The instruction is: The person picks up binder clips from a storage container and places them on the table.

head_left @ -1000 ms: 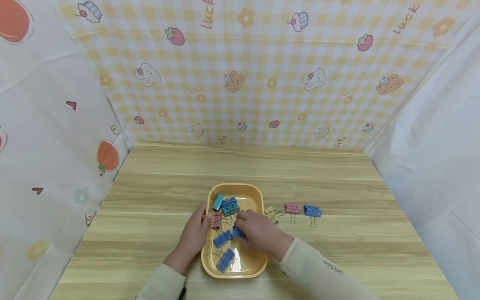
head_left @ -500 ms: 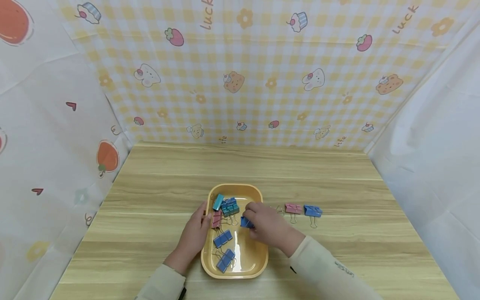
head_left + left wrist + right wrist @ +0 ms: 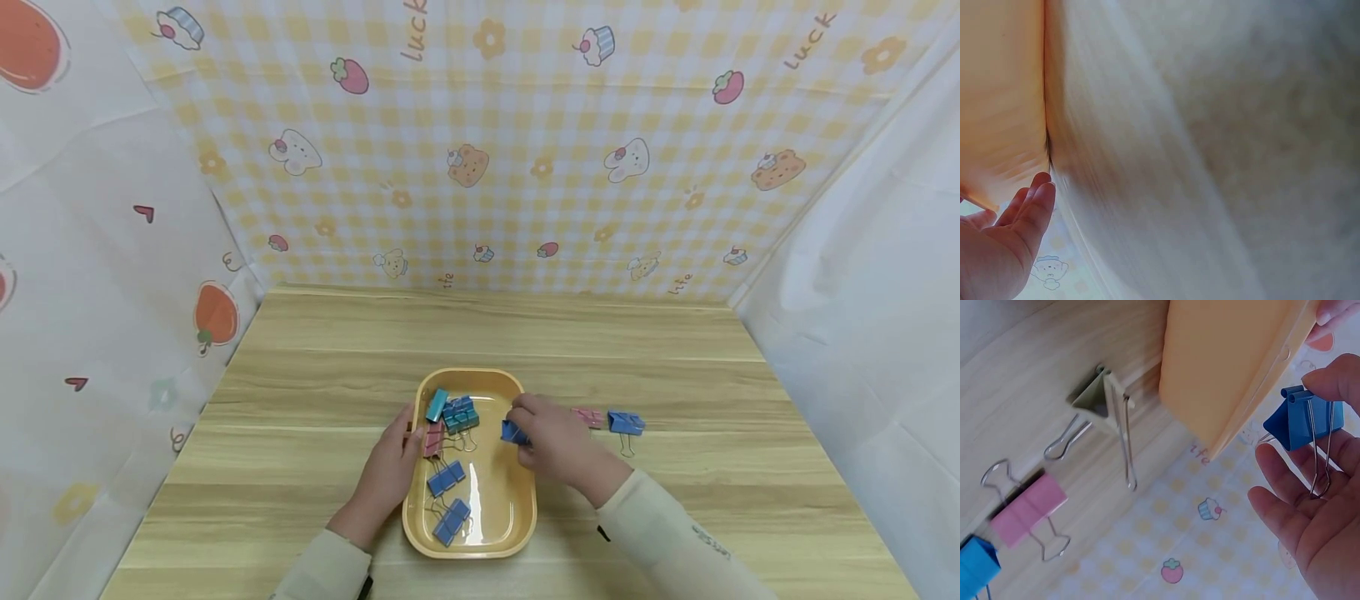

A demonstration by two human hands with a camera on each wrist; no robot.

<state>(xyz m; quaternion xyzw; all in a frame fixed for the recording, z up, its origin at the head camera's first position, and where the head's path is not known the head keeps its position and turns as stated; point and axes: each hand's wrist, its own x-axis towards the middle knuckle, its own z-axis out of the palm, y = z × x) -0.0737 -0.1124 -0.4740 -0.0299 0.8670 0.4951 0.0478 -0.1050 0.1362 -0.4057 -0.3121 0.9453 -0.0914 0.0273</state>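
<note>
My right hand [image 3: 558,442] pinches a blue binder clip [image 3: 1310,422] between thumb and fingers, above the right rim of the yellow tray [image 3: 498,533]. In the right wrist view the clip's wire handles lie against the fingers. My left hand [image 3: 390,467] holds the tray's left side, thumb at the rim and fingers along the outer wall; the left wrist view shows those fingers [image 3: 1032,215] fairly straight. Inside the tray, along its left half, lie a teal clip [image 3: 437,406], a red clip [image 3: 434,439] and several more blue and teal binder clips [image 3: 452,522].
On the wooden table [image 3: 337,333], right of the tray, lie a yellow binder clip [image 3: 1094,400], a pink one [image 3: 1029,509] and a blue one [image 3: 626,422]. My right hand hides the yellow clip in the head view. Patterned cloth [image 3: 525,208] hangs behind the table.
My right hand has moved rightward and slightly away from me with the blue clip, from mid-tray to the right rim. My left hand stays at the tray's left side.
</note>
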